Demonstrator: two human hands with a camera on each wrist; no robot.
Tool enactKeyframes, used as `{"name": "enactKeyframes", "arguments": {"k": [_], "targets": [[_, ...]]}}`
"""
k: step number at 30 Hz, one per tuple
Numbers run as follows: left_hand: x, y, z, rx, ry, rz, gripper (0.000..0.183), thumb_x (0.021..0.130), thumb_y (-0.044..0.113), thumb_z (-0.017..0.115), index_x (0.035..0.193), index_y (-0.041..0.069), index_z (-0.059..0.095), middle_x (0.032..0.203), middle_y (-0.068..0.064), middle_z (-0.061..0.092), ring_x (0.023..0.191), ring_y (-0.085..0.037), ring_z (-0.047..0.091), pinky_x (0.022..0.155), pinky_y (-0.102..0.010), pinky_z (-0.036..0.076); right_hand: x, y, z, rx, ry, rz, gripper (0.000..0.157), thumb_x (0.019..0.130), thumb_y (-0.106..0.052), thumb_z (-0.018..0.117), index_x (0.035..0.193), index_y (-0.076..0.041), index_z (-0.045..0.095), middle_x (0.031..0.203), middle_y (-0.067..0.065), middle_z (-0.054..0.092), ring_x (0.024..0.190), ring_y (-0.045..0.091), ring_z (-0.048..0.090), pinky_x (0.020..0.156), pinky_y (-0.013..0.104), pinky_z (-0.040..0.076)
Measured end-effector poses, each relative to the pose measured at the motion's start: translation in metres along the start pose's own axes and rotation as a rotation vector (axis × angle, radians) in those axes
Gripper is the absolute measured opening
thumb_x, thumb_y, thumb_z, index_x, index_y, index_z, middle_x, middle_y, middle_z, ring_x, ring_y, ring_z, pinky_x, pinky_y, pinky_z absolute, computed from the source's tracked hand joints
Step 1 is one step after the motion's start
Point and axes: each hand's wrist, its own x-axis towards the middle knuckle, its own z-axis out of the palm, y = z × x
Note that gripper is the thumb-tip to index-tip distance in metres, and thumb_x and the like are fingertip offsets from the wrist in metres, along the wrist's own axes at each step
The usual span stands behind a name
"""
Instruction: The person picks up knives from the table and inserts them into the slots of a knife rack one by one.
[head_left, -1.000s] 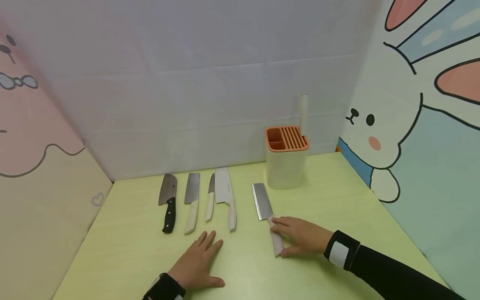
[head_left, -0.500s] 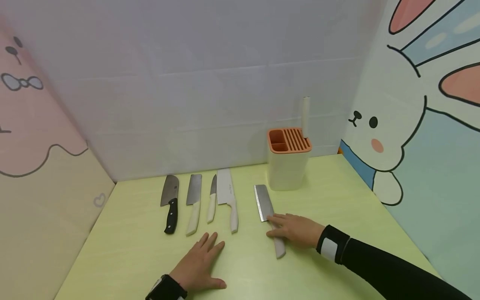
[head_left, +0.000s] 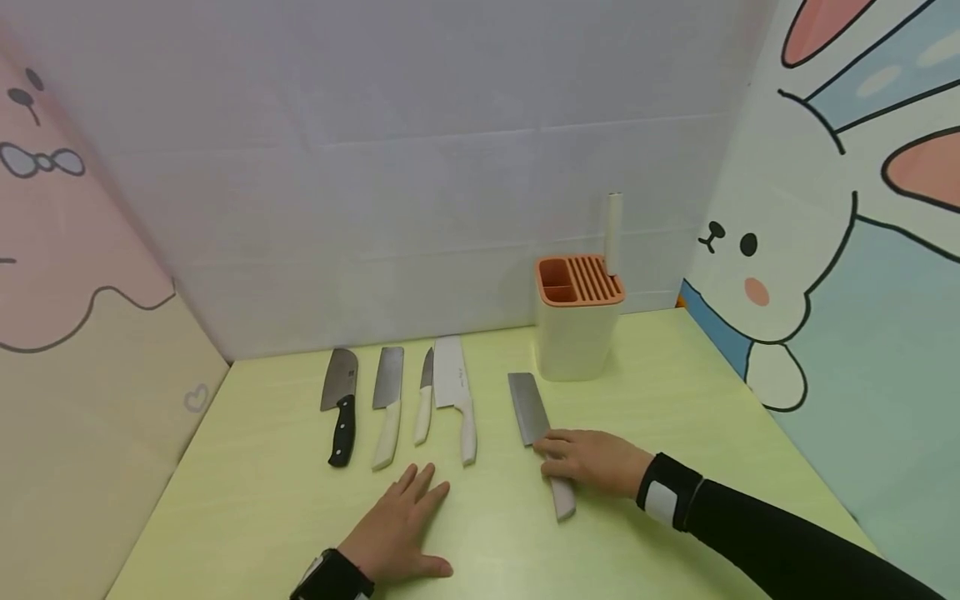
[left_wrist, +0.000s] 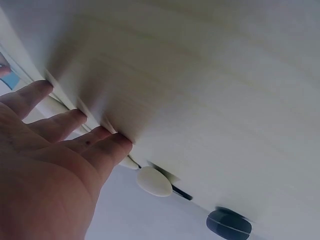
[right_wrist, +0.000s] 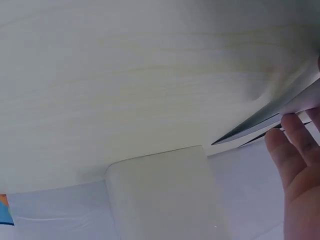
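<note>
My right hand (head_left: 596, 461) lies over the pale handle of a cleaver (head_left: 529, 408), its fingers and thumb about the handle near the blade. The handle's butt sticks out below the hand. Seen from the right wrist, the blade (right_wrist: 252, 124) runs out past the fingertips, close over the table. My left hand (head_left: 393, 529) rests on the table with fingers spread, holding nothing. Beyond it lie a black-handled knife (head_left: 342, 408), a white-handled cleaver (head_left: 387, 408), a small paring knife (head_left: 423, 400) and a large white knife (head_left: 453, 387).
A cream knife block (head_left: 576, 337) with an orange slotted top stands at the back right, near the cleaver's tip. A white handle (head_left: 613, 229) rises from its rightmost slot. Pale walls enclose the yellow table (head_left: 247, 500) at the back and sides.
The right hand has moved up the handle towards the blade and closed on it. The cleaver has since tilted and shifted slightly towards the near side. The left hand stays still.
</note>
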Motion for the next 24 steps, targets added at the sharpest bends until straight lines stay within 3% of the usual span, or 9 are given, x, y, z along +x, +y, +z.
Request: {"name": "enactKeyframes", "arguments": {"k": [11,24], "targets": [[-0.001,0.0,0.002,-0.019,0.015,0.005,0.106,0.066,0.083,0.053,0.144,0.014,0.036,0.151,-0.019,0.024,0.136,-0.04,0.018,0.104,-0.057,0.031,0.002,-0.005,-0.008,-0.233,0.035,-0.144,0.032,0.079,-0.017,0.073,0.106,-0.023,0.057,0.108,-0.007,0.057,0.103,0.014,0.057,0.07,0.022,0.053],[-0.003,0.001,0.004,-0.01,0.032,0.006,0.106,0.066,0.083,0.053,0.143,0.013,0.037,0.151,-0.019,0.025,0.135,-0.04,0.02,0.103,-0.057,0.032,0.002,-0.013,-0.029,-0.202,0.119,-0.188,0.025,0.085,-0.019,0.065,0.108,-0.021,0.054,0.112,-0.005,0.06,0.099,0.011,0.058,0.071,0.022,0.053]]}}
